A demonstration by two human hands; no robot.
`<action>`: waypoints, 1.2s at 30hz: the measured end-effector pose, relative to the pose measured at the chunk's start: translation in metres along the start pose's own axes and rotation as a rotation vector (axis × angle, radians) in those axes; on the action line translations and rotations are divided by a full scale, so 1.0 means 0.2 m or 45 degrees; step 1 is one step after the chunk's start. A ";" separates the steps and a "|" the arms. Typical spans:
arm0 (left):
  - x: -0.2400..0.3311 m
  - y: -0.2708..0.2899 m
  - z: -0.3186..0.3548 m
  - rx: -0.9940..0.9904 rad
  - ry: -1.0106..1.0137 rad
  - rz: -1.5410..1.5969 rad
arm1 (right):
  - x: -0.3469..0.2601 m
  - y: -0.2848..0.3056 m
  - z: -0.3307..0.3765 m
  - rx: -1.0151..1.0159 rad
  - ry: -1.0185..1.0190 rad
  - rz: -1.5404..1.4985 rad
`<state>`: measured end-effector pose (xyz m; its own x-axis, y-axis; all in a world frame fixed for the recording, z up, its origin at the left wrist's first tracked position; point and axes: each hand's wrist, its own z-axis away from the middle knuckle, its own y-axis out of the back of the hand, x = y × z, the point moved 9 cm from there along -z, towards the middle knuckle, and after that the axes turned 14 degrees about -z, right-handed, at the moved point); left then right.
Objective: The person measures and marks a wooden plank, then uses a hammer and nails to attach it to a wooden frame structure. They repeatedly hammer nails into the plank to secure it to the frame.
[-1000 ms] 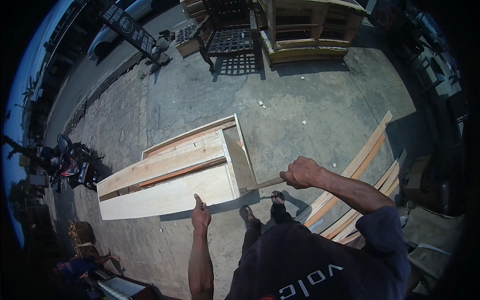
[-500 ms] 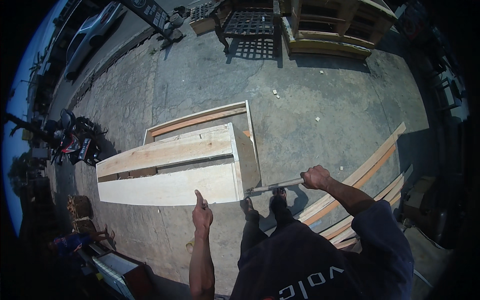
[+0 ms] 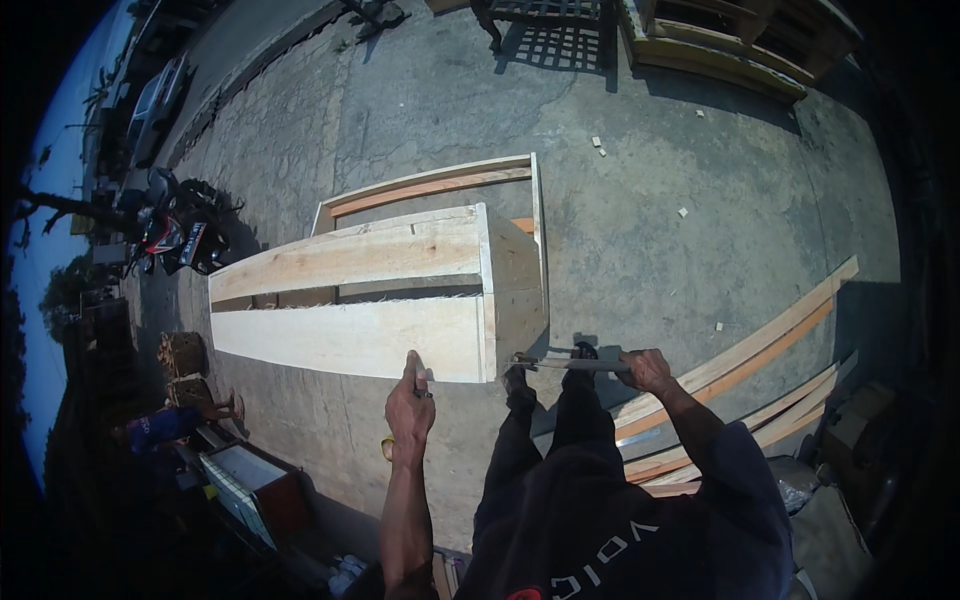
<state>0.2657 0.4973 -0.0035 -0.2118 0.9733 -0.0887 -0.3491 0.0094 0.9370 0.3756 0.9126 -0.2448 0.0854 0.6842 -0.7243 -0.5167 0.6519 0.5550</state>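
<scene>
Hammer (image 3: 570, 363) is gripped in the right hand (image 3: 648, 370) beside the wooden crate (image 3: 400, 290); left hand (image 3: 410, 405) is pressed against its near board, fingers together.

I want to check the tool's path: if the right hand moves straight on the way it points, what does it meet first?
Probably the crate: the right hand points its tool left at the crate's near end; whether the tip already touches is unclear.

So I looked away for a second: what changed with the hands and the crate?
The right hand swung the hammer down from raised to level at the long wooden crate's end board. The left hand stays on the crate's near edge; the loose planks lie unmoved.
</scene>
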 end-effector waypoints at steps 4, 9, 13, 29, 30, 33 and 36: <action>0.46 0.08 0.24 -0.071 -0.576 -0.161 | -0.17 0.20 0.33 0.131 -0.004 0.069; 0.70 0.06 0.42 -0.324 -0.987 -0.284 | -0.42 0.48 0.56 0.036 -0.015 0.191; 0.73 0.11 0.47 -0.492 -1.112 0.325 | -0.50 0.58 0.67 -0.043 -0.093 0.295; 0.47 -0.30 0.43 -0.751 -0.738 0.466 | -0.88 0.65 0.54 0.173 -0.222 0.538; 0.45 -0.29 0.40 -0.698 -0.705 0.588 | -0.87 0.62 0.52 0.112 -0.326 0.539; 0.32 -0.22 0.25 -0.267 -0.494 0.542 | -0.94 0.59 0.41 0.140 -0.371 0.474; 0.23 -0.09 0.08 0.127 -0.343 0.306 | -0.99 0.62 0.28 0.160 -0.362 0.506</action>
<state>0.2765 0.5453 -0.0192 -0.0244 0.9757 0.2176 -0.2249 -0.2175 0.9498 0.3424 0.8769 -0.0098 0.1407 0.9382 -0.3161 -0.4513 0.3450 0.8230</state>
